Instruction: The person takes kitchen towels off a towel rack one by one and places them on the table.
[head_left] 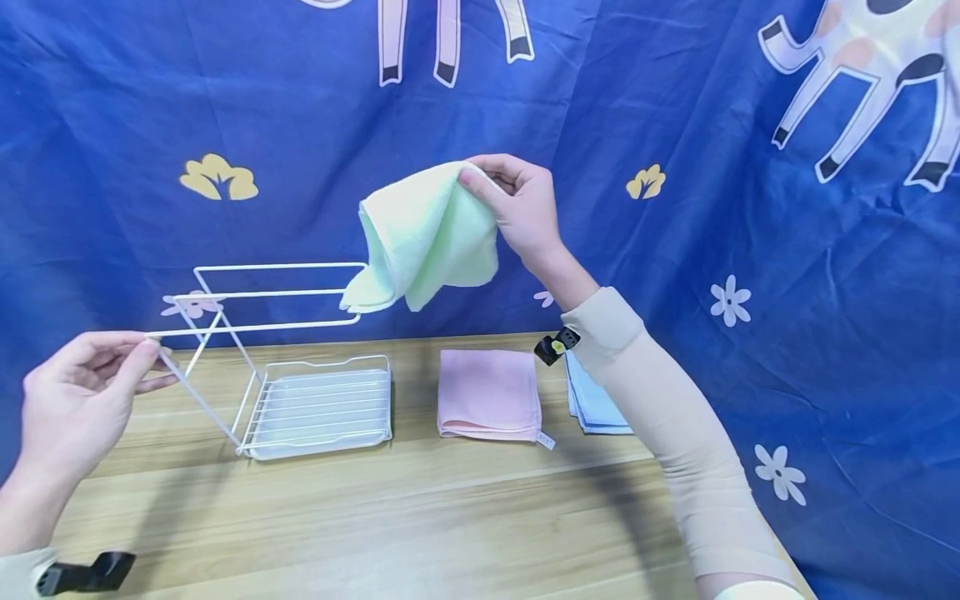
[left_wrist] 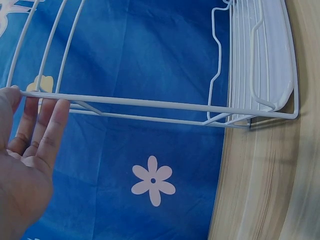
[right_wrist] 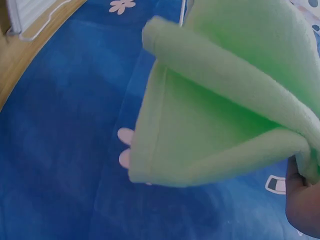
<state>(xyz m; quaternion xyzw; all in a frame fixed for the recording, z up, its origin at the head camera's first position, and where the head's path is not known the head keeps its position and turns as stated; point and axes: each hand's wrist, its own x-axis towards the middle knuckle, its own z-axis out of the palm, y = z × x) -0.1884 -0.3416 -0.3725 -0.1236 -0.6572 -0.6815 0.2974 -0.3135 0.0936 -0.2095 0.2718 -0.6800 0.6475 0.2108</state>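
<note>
My left hand (head_left: 86, 396) pinches the upper near corner of a white wire rack (head_left: 247, 331) between thumb and fingers; the left wrist view shows its fingers (left_wrist: 54, 125) at the top bar. Bars reach out to the right from the rack's tall end, above a low tray base (head_left: 322, 408) on the table. A light green cloth (head_left: 431, 233) hangs from my right hand (head_left: 521, 204), which grips its upper right corner. The cloth's left edge overlaps the free ends of the top bars in the head view. In the right wrist view the green cloth (right_wrist: 215, 115) hangs in loose folds.
A folded pink cloth (head_left: 487, 392) with a small tag lies on the wooden table (head_left: 360, 517), right of the rack. Farther right is a folded blue cloth (head_left: 596, 400), partly behind my right sleeve. A blue printed curtain (head_left: 300, 125) stands behind the table and along its right side.
</note>
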